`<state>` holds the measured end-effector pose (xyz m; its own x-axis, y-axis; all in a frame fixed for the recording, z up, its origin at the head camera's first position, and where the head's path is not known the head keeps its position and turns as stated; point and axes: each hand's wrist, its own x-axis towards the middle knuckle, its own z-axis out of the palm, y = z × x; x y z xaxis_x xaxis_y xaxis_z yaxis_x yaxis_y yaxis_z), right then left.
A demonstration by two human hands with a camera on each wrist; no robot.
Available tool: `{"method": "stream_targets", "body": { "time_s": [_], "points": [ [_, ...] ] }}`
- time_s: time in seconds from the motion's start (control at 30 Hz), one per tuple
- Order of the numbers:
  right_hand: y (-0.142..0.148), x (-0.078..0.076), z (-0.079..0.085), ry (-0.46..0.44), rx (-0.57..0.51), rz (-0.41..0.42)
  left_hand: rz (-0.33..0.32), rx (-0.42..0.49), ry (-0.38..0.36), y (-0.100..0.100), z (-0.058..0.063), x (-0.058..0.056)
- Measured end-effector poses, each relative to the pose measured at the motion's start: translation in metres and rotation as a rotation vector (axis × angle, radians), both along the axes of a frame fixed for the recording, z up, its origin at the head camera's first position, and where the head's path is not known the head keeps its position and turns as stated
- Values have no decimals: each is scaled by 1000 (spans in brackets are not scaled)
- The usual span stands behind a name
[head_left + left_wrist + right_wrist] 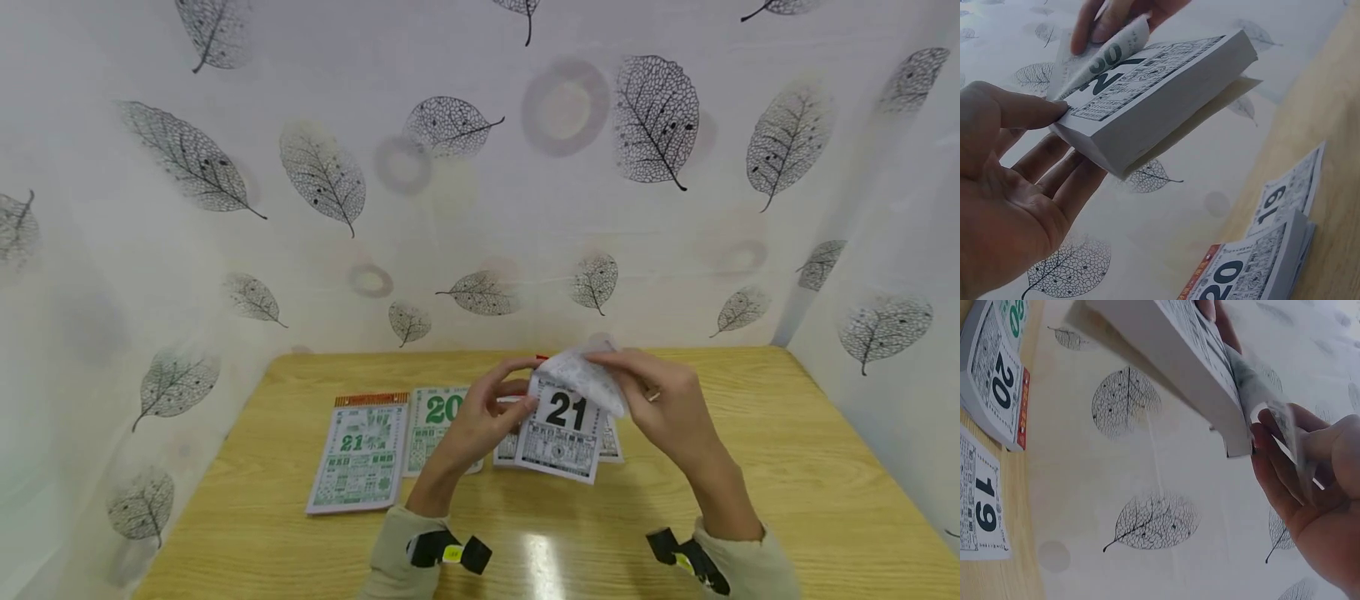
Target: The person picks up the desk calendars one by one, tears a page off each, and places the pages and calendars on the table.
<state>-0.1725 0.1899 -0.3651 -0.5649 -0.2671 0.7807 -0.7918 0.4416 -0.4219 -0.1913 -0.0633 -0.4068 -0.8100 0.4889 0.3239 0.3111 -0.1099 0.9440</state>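
A thick tear-off calendar point(558, 446) with a black 21 is held above the table. My left hand point(476, 421) grips its left side; in the left wrist view the thumb lies on the face and the other fingers are beneath the block. The right hand point(667, 404) pinches a thin leaf point(585, 379), which curls up and back from the calendar's top part. In the right wrist view, this leaf point(1294, 440) bends between thumb and fingers. Whether its top edge is still attached cannot be told.
On the wooden table point(262, 467) lie a green-printed 21 calendar point(360, 458) with a red-gold top strip and a green 20 sheet point(435, 417). Below the held block are a black 20 calendar point(1241, 269) and a loose 19 sheet point(1285, 197). A leaf-patterned cloth point(480, 208) stands behind.
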Motion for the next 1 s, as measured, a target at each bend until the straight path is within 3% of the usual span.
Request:
{"method": "stream_targets", "body": {
  "time_s": [0.23,0.43,0.8,1.0],
  "points": [
    [15,-5,-5,-230,-88,28,-70,36,-21,1,0,0],
    [16,-7,-11,-365,-145,58,-51,48,-43,1,-2,1],
    [17,-6,-10,-456,-229,43,-4,49,-43,5,-4,1],
    [20,-6,-11,-502,-254,-19,-12,77,-29,7,-7,0]
  ]
}}
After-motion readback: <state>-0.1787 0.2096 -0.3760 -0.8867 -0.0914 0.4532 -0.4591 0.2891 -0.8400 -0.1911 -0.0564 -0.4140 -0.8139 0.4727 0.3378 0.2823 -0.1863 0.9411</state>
